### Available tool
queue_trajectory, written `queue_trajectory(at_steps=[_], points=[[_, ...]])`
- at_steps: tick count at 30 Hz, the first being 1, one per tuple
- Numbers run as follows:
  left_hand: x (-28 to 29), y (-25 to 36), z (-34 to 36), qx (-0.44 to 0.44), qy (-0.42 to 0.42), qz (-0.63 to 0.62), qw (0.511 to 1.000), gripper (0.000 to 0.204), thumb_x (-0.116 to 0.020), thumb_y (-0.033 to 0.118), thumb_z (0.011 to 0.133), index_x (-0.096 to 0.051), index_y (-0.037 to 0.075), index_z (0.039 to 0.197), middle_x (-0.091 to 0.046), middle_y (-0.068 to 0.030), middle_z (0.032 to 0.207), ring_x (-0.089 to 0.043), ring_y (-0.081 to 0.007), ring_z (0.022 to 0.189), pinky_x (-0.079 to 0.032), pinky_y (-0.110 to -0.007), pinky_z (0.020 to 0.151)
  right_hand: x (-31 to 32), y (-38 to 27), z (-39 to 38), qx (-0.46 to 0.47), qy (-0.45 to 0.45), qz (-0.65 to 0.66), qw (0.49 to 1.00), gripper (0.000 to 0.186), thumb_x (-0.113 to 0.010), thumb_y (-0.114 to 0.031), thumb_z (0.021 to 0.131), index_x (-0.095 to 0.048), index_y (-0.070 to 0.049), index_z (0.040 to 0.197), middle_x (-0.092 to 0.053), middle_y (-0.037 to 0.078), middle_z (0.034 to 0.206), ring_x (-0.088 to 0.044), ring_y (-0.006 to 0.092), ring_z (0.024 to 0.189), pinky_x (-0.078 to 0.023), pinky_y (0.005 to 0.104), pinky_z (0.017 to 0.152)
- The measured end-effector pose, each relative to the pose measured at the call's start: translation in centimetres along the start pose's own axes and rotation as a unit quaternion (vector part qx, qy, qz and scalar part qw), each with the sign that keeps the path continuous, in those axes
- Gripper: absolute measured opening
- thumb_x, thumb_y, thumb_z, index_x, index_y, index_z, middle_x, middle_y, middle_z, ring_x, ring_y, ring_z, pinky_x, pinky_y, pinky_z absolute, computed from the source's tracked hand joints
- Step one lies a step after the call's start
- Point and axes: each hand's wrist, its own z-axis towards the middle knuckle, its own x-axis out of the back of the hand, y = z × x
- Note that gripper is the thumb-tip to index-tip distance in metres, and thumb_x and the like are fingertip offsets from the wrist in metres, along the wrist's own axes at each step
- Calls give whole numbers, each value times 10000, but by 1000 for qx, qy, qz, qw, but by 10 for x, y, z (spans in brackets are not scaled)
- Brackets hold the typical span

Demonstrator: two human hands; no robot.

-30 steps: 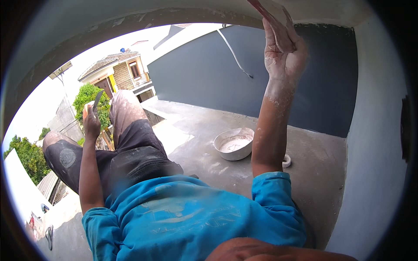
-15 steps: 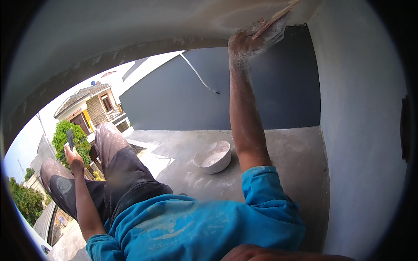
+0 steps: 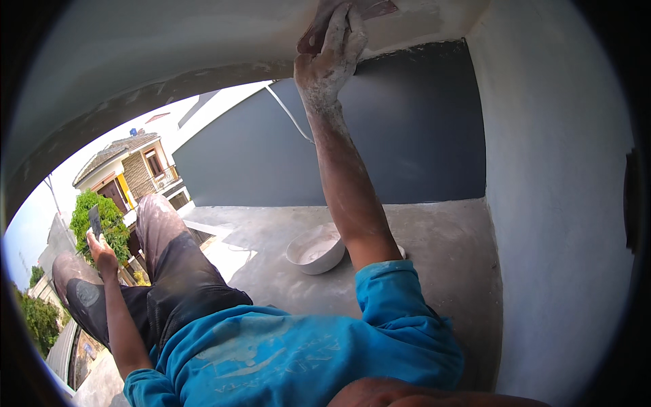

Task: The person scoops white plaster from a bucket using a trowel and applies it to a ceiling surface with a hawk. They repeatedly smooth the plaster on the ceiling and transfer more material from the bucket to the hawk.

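Note:
My right hand (image 3: 332,61) is raised overhead, coated in pale dust. Its fingers press a thin reddish-brown sheet (image 3: 313,35) against the pale underside of the ceiling (image 3: 420,27); whether it is a scraper or sandpaper I cannot make out. Lower at the left, my left hand (image 3: 103,256) is closed round the lower end of a putty knife with a dark flat blade (image 3: 95,218), held upright above my knee. A round pale bowl (image 3: 315,261) with whitish paste in it stands on the floor, partly behind my right forearm.
A dark grey wall (image 3: 413,136) rises behind the concrete floor (image 3: 441,271), and a pale wall (image 3: 549,203) stands close on the right. A white tube (image 3: 288,112) runs down by the dark wall. At the left the space opens onto a tree (image 3: 112,227) and a house (image 3: 129,169).
My right hand has moved left and up along the ceiling with the sheet, and the sheet's broad face now shows. My left hand still holds the putty knife. The whole view has shifted slightly.

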Motion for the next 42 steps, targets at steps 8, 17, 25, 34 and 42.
queue_trajectory(at_steps=[8,17,25,34,42], points=[[-8,-5,-3,12,28,1,1000,371,-447,72,952,-379,15,1312,-478,-260,1280,-474,-410,1174,-383,-431,983,89,20,21,-29,54,27,998,394,-441,-144,976,-441,80,1300,-507,250,1225,-574,303,1071,-506,362,858],[-5,-13,-11,-6,16,1,1000,456,-434,132,976,-320,-31,1387,-389,-270,1388,-359,-396,1311,-300,-428,1086,124,37,96,-171,23,-3,985,451,-417,-7,799,-509,95,1229,-616,213,1048,-638,270,914,-506,339,824],[9,10,-4,36,-8,-32,999,462,-433,138,979,-318,-71,1374,-382,-269,1399,-354,-378,1324,-290,-400,1096,117,50,99,-94,62,65,991,380,-496,-27,855,-549,68,1219,-640,166,1030,-641,219,893,-510,312,820],[5,4,-5,22,4,1,1000,471,-433,142,980,-314,-77,1380,-362,-262,1421,-330,-364,1347,-267,-391,1113,108,22,70,-76,-60,97,991,430,-487,-2,882,-494,-1,1312,-588,182,1200,-588,266,1106,-500,334,909],[3,-6,-4,1,25,41,999,479,-424,167,989,-293,-53,1394,-361,-272,1419,-340,-383,1337,-296,-409,1091,25,-29,16,29,-5,149,988,530,-577,29,815,-459,-3,1330,-509,223,1320,-489,398,1232,-457,477,1005]])
